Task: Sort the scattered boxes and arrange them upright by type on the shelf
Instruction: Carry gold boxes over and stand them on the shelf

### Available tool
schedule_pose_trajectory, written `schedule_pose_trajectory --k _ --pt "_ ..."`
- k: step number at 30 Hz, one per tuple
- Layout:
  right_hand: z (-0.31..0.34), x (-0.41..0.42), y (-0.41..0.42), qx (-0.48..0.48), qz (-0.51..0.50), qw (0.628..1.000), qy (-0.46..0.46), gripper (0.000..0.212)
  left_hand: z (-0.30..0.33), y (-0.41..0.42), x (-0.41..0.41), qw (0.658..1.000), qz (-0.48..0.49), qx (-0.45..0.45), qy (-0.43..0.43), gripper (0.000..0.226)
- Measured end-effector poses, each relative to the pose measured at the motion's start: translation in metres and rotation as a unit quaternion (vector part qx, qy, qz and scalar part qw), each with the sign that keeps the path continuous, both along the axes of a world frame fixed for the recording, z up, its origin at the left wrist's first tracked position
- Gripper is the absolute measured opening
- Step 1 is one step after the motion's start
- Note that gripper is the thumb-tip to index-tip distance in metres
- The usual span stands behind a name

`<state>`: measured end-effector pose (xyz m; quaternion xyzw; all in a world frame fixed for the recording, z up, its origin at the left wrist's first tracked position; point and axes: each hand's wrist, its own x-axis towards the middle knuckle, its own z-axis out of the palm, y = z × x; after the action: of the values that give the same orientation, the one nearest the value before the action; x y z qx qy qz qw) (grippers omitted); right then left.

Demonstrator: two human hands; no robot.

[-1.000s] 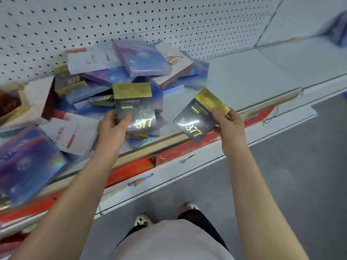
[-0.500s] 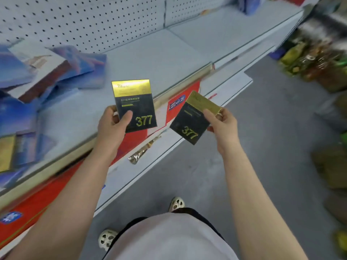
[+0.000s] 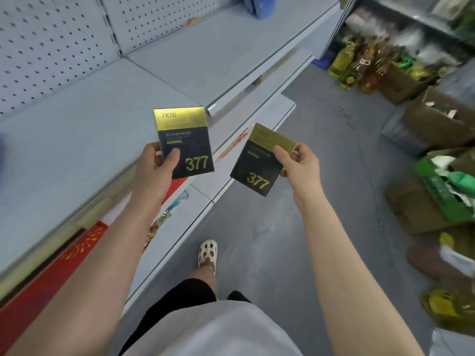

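Head view: the left hand (image 3: 156, 165) grips one black-and-gold "377" box (image 3: 183, 140) upright by its lower left corner, thumb across the front. The right hand (image 3: 299, 164) pinches a second, tilted "377" box (image 3: 259, 160) at its gold end. Both boxes hang above the grey shelf's (image 3: 77, 119) front edge. Pegboard (image 3: 46, 39) backs the shelf; cardboard cartons (image 3: 437, 124) and oil bottles (image 3: 341, 62) stand on the floor at right.
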<state>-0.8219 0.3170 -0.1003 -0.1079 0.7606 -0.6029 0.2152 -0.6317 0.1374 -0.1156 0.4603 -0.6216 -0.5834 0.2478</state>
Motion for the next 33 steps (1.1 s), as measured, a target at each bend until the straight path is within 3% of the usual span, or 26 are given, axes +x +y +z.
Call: schedule_pose_trajectory --k 3,14,21,33 --pt "0.002 -0.044 -0.02 -0.002 -0.01 1.0 0.006 0.021 0.002 -0.02 -0.047 1.0 -0.013 -0.007 -0.003 0.013" --pt "0.032 -0.204 -0.118 -0.024 -0.024 0.999 0.01 0.011 0.028 -0.118 -0.228 0.997 -0.048 -0.012 0.053 0.024" --pt "0.03 -0.31 -0.165 -0.022 -0.01 0.999 0.022 0.011 0.021 -0.161 -0.326 0.999 -0.042 -0.022 0.028 0.026" --pt "0.04 -0.565 -0.185 -0.027 0.025 0.999 0.04 0.018 0.017 -0.17 -0.572 0.998 -0.009 -0.024 0.055 0.025"
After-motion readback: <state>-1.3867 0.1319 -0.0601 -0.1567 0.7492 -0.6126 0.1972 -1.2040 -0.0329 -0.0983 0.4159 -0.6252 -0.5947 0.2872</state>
